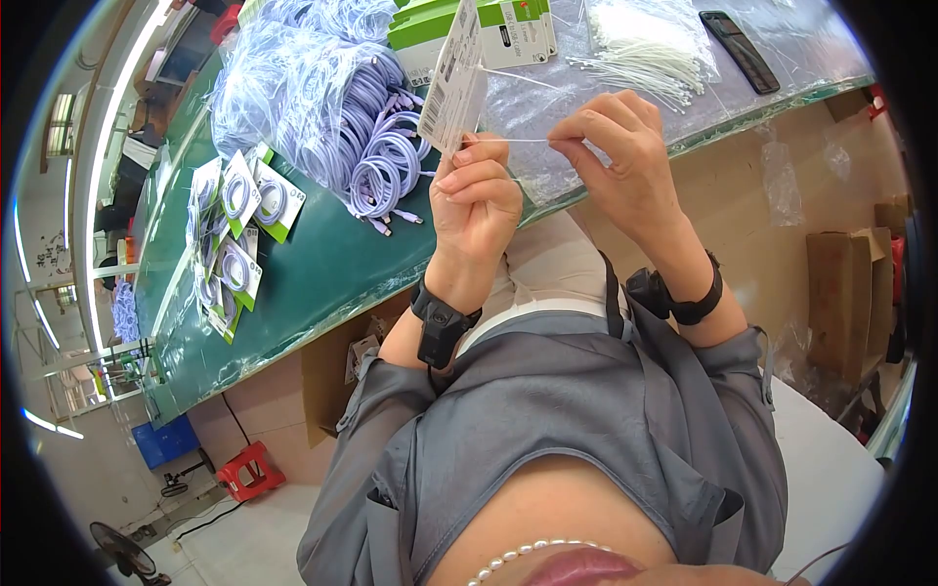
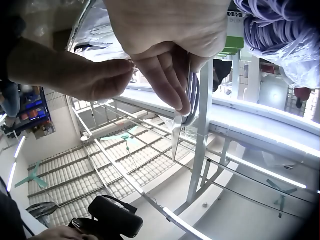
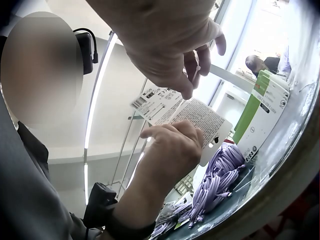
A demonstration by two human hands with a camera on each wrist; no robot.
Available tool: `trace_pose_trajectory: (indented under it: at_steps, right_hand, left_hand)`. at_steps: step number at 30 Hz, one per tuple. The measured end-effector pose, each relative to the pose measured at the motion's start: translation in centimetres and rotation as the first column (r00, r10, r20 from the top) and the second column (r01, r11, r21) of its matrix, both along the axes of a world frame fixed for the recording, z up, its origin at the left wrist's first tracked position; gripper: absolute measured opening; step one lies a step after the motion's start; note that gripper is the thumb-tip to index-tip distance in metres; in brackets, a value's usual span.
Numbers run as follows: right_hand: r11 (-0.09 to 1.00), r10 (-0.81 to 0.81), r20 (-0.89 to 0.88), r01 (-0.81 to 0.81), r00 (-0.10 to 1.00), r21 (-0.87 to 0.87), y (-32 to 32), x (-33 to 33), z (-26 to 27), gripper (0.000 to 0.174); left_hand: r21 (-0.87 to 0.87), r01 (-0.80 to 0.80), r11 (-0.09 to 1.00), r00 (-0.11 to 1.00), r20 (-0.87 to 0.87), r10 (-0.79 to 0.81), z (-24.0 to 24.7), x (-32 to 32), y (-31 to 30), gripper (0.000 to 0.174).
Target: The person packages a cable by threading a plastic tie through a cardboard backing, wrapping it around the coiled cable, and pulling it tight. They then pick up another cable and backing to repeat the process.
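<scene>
My left hand (image 1: 477, 200) holds up a white printed card (image 1: 453, 86) with a barcode, pinching its lower edge. In the left wrist view a coiled purple cable (image 2: 194, 97) shows along the card's other side. My right hand (image 1: 620, 146) pinches a thin white cable tie (image 3: 196, 73) between thumb and forefinger. It stretches almost level from the card to the right fingertips in the head view. Both hands are raised over the near edge of the table. From the right wrist, the card's text panel (image 3: 202, 117) shows, with a hanging hole near one end.
A large heap of coiled purple cables (image 1: 357, 127), partly in clear plastic, lies on the green table (image 1: 322, 283). Carded cables (image 1: 234, 220) are piled at left. Green and white boxes (image 1: 523, 34), loose white cable ties (image 1: 645, 54) and a phone (image 1: 740, 51) sit farther back.
</scene>
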State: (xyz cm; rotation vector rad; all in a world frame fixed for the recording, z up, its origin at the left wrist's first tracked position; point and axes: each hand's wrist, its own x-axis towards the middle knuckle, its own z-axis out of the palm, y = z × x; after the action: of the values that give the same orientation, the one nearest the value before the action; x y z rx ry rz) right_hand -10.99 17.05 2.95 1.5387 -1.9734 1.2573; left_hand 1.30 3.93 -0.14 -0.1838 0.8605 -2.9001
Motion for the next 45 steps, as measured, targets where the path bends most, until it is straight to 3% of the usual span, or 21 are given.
trace_pose_trajectory:
  at_steps: [30,34,37,38,41,42,43,45]
  right_hand:
    - [0.999,0.024,0.027,-0.023,0.999,-0.038,-0.5,0.5,-0.3,0.011]
    - [0.998,0.033,0.02,-0.032,0.999,-0.054,-0.8,0.8,-0.1,0.011]
    - [0.996,0.05,0.043,-0.046,0.998,-0.072,-1.5,1.0,0.1,0.012]
    - [0.995,0.059,0.053,-0.054,0.997,-0.078,-1.6,0.9,0.1,0.012]
    - [0.977,0.136,0.142,-0.109,0.98,-0.183,-2.2,-0.2,-1.1,0.011]
    - [0.962,0.176,0.188,-0.129,0.966,-0.241,-2.3,-0.4,-1.5,0.011]
    - [0.964,0.182,0.178,-0.14,0.967,-0.228,-2.2,-0.5,-1.8,0.011]
    - [0.97,0.205,0.345,-0.145,0.916,-0.193,-1.4,-0.8,-2.5,0.013]
  left_hand:
    - [0.041,-0.001,0.999,1.0,-0.027,0.002,0.2,0.0,0.1,0.01]
    - [-0.073,-0.015,0.997,0.998,-0.062,0.011,-0.8,-0.2,0.2,0.016]
    - [-0.341,-0.047,0.939,0.996,-0.084,0.019,-1.2,-0.7,0.7,0.026]
    - [-0.333,-0.054,0.941,0.995,-0.094,0.024,-1.3,-0.8,1.0,0.026]
    - [-0.578,-0.036,0.815,0.989,0.095,0.111,-1.1,-0.7,1.9,0.035]
    - [-0.568,-0.05,0.821,0.989,0.084,0.118,-1.2,-0.7,2.0,0.035]
    - [-0.613,-0.041,0.789,0.981,0.124,0.147,-1.4,-0.7,2.0,0.035]
    - [-0.692,-0.012,0.722,0.958,0.2,0.207,-1.8,-0.7,2.1,0.036]
